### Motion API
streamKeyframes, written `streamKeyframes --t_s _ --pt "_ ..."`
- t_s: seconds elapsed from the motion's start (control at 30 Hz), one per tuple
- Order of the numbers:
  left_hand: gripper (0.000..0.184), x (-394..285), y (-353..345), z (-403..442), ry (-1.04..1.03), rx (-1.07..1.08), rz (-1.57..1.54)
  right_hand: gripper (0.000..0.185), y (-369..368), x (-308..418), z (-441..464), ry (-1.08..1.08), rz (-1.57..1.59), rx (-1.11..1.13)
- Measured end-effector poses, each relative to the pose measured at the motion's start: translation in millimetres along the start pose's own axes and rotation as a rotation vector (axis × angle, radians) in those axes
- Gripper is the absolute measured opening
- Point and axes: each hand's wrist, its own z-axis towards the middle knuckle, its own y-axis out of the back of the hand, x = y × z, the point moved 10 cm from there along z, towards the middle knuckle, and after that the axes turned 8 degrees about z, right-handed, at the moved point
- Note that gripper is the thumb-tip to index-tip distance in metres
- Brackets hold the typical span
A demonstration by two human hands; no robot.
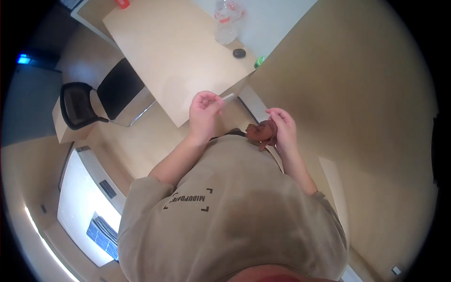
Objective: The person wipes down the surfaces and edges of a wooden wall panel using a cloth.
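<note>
My left hand [202, 116] is raised near the table's near corner, with its fingers closed in a pinch. Between thumb and fingertips it grips a short, thin white stick-like piece [229, 98], which points up and to the right; its exact kind is unclear. Over to the right, my right hand [286, 130] is closed on a crumpled reddish-brown cloth [261, 133]. The cloth bunches up and hangs beside the thumb, in front of my shirt. My two hands are apart from each other.
A light wooden table [178, 61] stands ahead, carrying clear plastic bottles [227, 30], a black mouse-like object [239, 53], a green item [260, 61] at its corner and a red item [122, 3]. A black chair [120, 89] is at the left, a whiteboard [84, 202] lower left.
</note>
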Motion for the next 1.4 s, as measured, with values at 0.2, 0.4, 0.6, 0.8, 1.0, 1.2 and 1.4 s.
streamKeyframes --t_s 0.2,0.4,0.6,0.8,1.0,1.2,1.4 --pt "0.027 11 -18 40 0.025 0.008 -0.025 0.018 19 10 29 0.019 0.029 -0.05" --pt "0.028 43 -22 77 0.132 -0.026 -0.134 0.018 33 23 38 -0.025 0.009 -0.146" --pt "0.023 64 7 164 0.044 -0.082 0.141 0.017 49 20 51 -0.033 0.089 -0.3" --pt "0.009 75 42 290 -0.01 -0.075 0.614 0.017 31 16 80 0.038 0.156 -0.408" --pt "0.012 89 65 345 0.047 -0.056 0.697 0.018 -22 13 96 -0.022 0.196 -0.52" --pt "0.014 118 87 355 0.089 -0.119 0.603 0.018 -32 5 98 -0.132 0.13 -0.483" --pt "0.019 107 86 349 0.176 -0.115 0.371 0.02 -30 -10 103 -0.137 0.084 -0.38"
